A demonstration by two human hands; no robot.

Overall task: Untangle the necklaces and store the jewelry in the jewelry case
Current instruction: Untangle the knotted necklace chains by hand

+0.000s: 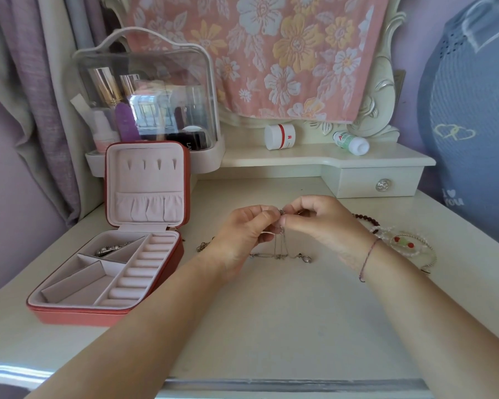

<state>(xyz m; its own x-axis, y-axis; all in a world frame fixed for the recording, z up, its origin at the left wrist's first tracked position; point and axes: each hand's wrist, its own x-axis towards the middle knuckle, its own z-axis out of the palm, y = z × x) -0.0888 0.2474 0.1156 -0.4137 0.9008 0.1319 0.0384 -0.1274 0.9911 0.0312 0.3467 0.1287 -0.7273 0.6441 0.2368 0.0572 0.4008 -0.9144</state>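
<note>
Tangled necklaces point(281, 256) hang just above the desk point(271, 326), pinched at the top by both the left grip point(242, 234) and the right grip point(320, 223), lower chains trailing on the surface, right of the open jewelry case point(78, 316).

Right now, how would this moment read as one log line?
left hand: pinches silver chain | right hand: pinches silver chain | jewelry case: open
</note>
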